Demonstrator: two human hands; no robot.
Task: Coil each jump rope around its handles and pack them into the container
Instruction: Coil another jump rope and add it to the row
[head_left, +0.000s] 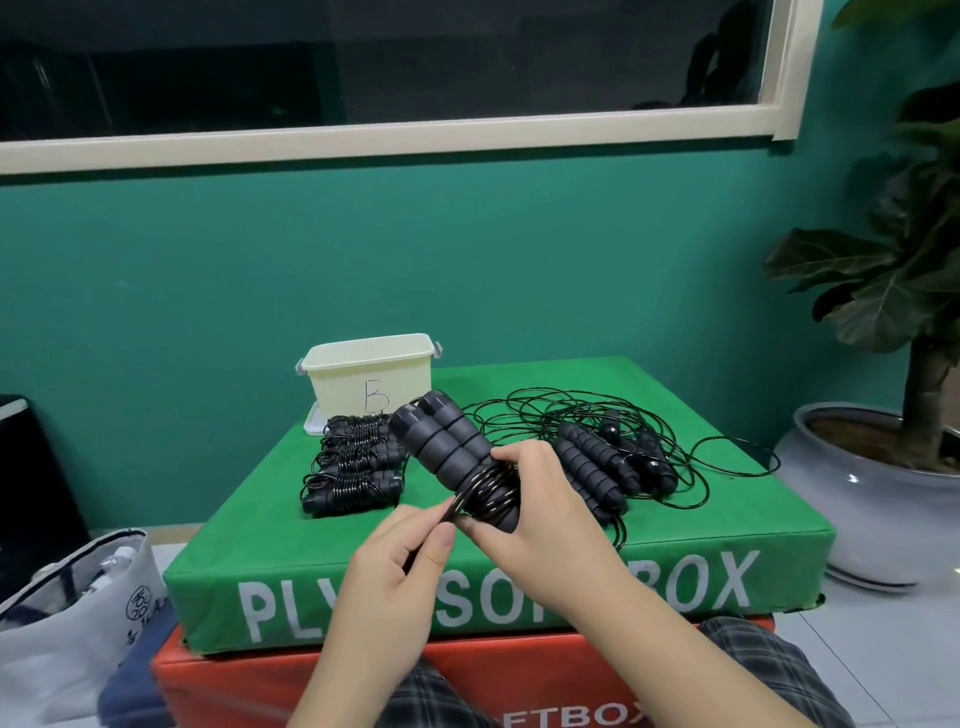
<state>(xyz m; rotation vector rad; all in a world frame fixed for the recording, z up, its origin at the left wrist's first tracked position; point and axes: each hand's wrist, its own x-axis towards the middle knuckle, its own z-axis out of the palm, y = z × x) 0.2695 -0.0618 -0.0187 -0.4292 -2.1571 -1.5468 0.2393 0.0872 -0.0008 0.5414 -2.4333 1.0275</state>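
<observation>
Gripping the paired handles (451, 457) near their lower end, the right hand (540, 499) curls round them; left hand (400, 561) pinches the rope (480, 491); handles tilt up-left.

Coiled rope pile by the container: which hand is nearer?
Left. The left hand pinches the cord just in front of the coiled rope pile; the right hand grips the handles farther right, toward the loose ropes.

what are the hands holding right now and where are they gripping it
The right hand grips a pair of jump rope handles at their lower, coiled end. The left hand pinches the loose rope.
</observation>
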